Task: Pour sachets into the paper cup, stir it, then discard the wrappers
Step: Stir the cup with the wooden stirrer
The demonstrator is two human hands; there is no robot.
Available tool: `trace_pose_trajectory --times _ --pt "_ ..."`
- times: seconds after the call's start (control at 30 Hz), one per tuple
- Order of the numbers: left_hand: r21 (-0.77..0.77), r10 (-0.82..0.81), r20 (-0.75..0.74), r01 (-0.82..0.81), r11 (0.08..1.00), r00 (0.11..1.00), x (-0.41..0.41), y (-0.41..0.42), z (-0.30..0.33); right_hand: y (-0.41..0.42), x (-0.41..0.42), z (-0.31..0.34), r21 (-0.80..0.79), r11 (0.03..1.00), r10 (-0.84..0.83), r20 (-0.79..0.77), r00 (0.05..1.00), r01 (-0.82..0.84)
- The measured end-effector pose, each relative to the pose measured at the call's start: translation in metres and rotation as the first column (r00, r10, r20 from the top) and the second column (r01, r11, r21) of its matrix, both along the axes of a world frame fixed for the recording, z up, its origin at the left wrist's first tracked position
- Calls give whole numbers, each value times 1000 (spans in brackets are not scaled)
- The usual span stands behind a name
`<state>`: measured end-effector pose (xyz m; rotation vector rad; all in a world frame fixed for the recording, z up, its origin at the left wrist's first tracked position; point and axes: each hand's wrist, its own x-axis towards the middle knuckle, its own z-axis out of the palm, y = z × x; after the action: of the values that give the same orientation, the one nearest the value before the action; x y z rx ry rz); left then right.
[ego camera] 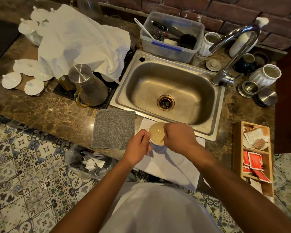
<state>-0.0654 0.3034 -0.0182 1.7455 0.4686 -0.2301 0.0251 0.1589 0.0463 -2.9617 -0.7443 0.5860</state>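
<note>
**Stirring the drink in the cup**

Closest to the person, a white cloth (168, 165) hangs over the front edge of the brown stone counter (45, 111). The paper cup (156, 134) stands on this cloth, right in front of the sink (166, 91). There is a pale, cloudy drink inside it.

The left hand (138, 147) is at the left side of the cup. Its fingers curl round the cup's side and hold it. The right hand (178, 137) is over the right side of the cup. Its fingers are curled tight and pinch a thin stir stick (162, 140) that goes down into the drink.

Down on the tiled floor, to the left of the person, sits a clear bag (89, 162) with crumpled white wrappers in it.

On the right is a wooden box (254, 152). Red sachets (254, 163) lie in its near part, and pale and brown packets lie in its far part.

A grey cloth (113, 129) lies flat just left of the cup.

Farther back, left of the sink, a glass jug with a metal lid (86, 84) stands on a black mat. Behind it is a big crumpled white towel (81, 42), with small white lids (23, 76) near it.

Behind the sink is a plastic tub (171, 36) with kitchen tools inside. A silver tap (233, 47) bends over the right side of the sink, and white jars (265, 74) stand near it by the brick wall.
</note>
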Motion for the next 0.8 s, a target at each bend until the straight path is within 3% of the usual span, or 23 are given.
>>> trace_pose_trajectory --times 0.17,0.3,0.5,0.7,0.8 --pt "4 1 10 -1 1000 1000 0 1 -2 3 -1 -3 56 998 -38 112 993 32" --pt "15 -3 7 3 1000 1000 -1 1 -2 13 -19 -7 117 993 5 60 998 -12" --pt "16 -6 3 6 1000 1000 -1 0 -2 2 -24 6 64 997 48 -12 999 -47" --pt "23 -7 -1 7 1000 1000 -1 0 -1 -16 -4 12 142 987 -87 119 989 70" --pt "25 2 -6 -2 1000 1000 0 0 -1 -27 3 16 295 923 -248 -33 968 246"
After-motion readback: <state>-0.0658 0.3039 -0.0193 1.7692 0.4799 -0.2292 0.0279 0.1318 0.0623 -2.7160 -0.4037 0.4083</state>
